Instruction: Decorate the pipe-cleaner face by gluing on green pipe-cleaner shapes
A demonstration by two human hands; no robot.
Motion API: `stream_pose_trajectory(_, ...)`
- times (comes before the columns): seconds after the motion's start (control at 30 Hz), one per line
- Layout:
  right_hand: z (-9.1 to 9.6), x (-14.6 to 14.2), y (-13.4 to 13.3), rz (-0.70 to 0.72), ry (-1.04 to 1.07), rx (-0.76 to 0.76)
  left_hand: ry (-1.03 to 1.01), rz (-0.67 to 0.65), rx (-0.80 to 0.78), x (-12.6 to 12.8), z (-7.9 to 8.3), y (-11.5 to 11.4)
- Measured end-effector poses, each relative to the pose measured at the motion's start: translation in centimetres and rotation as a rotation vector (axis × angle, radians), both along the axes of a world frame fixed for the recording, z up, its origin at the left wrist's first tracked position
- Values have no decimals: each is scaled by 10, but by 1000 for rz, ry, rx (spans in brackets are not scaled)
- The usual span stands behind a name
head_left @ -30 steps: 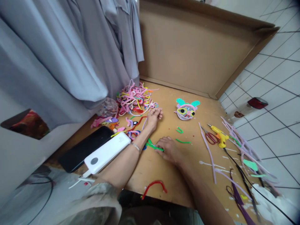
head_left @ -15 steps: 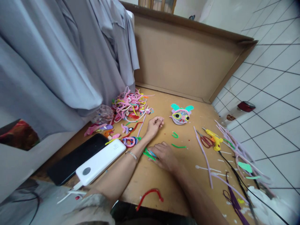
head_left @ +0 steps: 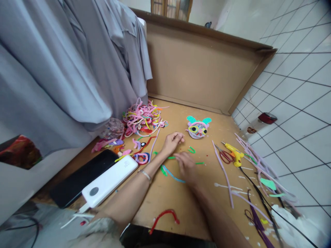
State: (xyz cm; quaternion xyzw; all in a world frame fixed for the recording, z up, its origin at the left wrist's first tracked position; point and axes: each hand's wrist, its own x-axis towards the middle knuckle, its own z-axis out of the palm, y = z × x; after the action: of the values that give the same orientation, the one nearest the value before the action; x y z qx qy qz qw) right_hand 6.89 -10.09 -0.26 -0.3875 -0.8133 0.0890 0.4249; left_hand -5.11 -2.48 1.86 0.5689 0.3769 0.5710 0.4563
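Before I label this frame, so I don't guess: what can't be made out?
Head view: what the left hand holds, if anything; its curled fingers hide it.
Head view: right end of the green strip; the right hand covers it.
Head view: wording on the bottle label; too small and blurred.

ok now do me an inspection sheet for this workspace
Surface: brown tabletop, whitish streaks
Job's things: short green fuzzy stem at the right hand; thin curved blue fuzzy stem near it; round face craft with teal ears beyond
Clutter: tangled heap of mostly pink fuzzy stems; white rectangular power bank; yellow plastic glue gun; red-handled scissors
Hands: left hand, fingers curled, contents unclear; right hand's grip unclear
Cables: black cable from the glue gun; white cable at the power bank
Surroundings: brown cardboard panel behind, grey hanging cloth left, white tiles right
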Motion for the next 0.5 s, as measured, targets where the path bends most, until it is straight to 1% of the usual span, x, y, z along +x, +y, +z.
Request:
stream_pose_trajectory(0.1,0,22,18,-231,244,-122,241,-74,95,1,3,-7)
stream_pose_trajectory(0.2,1,39,31,-373,495,-230,511,-135,249,5,2,-14)
stream_pose_trajectory(0.27,3,45,35,-402,585,-266,602,-152,323,6,0,-15)
stream_pose_trajectory(0.3,5,48,35,-401,602,-273,627,-151,336,6,-1,-15)
stream_pose_trajectory(0.4,13,54,36,-413,603,-254,675,-125,320,4,-6,-11)
stream_pose_trajectory(0.5,19,62,38,-466,602,-206,687,-104,312,0,-10,-5)
